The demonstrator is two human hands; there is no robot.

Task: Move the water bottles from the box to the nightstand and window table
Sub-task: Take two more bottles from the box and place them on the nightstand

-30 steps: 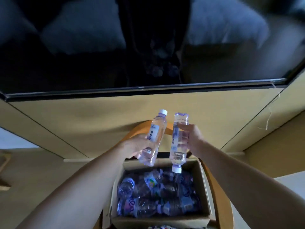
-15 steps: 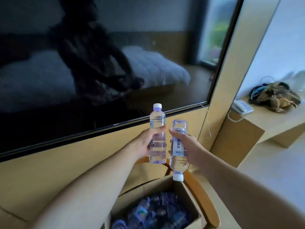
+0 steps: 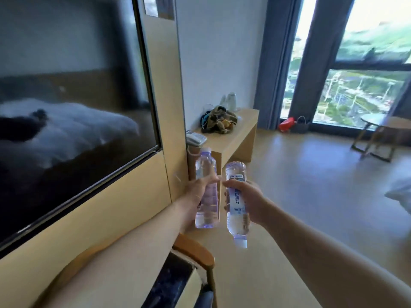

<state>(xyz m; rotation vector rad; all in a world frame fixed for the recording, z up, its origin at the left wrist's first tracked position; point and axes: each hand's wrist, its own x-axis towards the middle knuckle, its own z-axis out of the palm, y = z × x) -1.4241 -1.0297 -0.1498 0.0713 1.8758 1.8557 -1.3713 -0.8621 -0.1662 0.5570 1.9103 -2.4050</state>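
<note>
View has swung off the box toward the room since a second ago: wall TV (image 3: 73, 103) now at left, window (image 3: 364, 90) at far right, and the box of bottles has dropped out of frame, only a chair arm (image 3: 195, 248) and a dark edge at the bottom. Reads as pickup done, carry leg started, both bottles out of the box and none set down yet.

Long wooden desk (image 3: 231, 138) along the wall ahead, with a phone (image 3: 195, 137), a bundle of bags (image 3: 219, 120) and a kettle (image 3: 232, 101) on it. Small round table (image 3: 373, 121) by the window, well apart from the hands; likely the window table, bare top as far as visible. Nightstand not in view.

Left hand (image 3: 200, 192) curled round the upright bottle (image 3: 205, 187), cap up, thumb across the front, grip at mid-body. Right hand (image 3: 246, 201) wrapped round the inverted bottle (image 3: 236, 201), cap pointing down, fingers closed over the label. Both grips look full and firm; neither hand has slack. Bottles side by side, just apart, held out in front at chest height. Same grips and orientations as half a second ago.

Next: walk to a drop spot; inverted bottle needs flipping before it stands.
</note>
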